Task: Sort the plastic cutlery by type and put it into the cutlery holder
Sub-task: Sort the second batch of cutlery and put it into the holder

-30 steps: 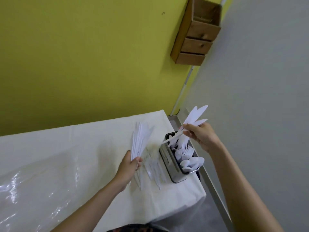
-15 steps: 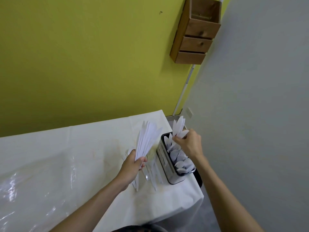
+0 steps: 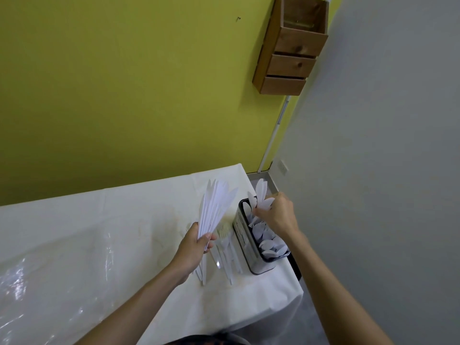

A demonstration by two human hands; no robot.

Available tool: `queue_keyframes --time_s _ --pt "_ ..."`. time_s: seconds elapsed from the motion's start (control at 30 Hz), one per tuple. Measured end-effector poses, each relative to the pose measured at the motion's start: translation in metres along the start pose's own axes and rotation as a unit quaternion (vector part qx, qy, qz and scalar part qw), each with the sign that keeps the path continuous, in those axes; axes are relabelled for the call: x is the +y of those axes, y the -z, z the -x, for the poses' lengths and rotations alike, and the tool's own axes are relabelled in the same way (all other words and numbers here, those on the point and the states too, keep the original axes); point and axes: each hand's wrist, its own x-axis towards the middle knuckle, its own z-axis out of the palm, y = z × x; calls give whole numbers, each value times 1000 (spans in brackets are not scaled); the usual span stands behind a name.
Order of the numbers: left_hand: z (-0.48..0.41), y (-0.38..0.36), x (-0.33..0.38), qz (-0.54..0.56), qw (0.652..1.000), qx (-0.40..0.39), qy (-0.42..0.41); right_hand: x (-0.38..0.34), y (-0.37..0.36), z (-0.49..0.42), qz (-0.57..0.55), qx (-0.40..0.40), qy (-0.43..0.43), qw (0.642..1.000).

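Lower centre, left hand (image 3: 196, 247) gripping one fan of white plastic knives (image 3: 216, 205), right hand (image 3: 278, 216) pinching upright knives (image 3: 261, 191) in one grey metal cutlery holder (image 3: 245, 245).

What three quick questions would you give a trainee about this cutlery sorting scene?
1. True or false: the left hand holds a fan of white knives.
2. What is the right hand doing? A) hanging idle, empty; B) pinching white cutlery at the far end of the cutlery holder; C) gripping a mug.
3. Fill in: the rounded pieces in the holder's nearest compartment are ___.
Key: 1 true; 2 B; 3 spoons.
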Motion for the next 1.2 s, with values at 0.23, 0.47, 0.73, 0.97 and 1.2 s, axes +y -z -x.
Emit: queue_keyframes --time_s 0.23,0.47,0.73,0.97,1.2 --pt "0 3 -6 7 1000 0 11 -6 9 0 29 -12 61 998" --pt "1 3 -10 16 1000 1 12 -1 0 7 73 57 146 985" --pt "2 8 8 54 996 -71 -27 -33 -3 42 -91 125 142 978" --pt "6 1 24 53 989 -128 -42 -48 -2 33 -334 -133 7 933" --pt "9 -9 28 88 989 -114 -41 -46 20 28 -340 -160 -9 927"
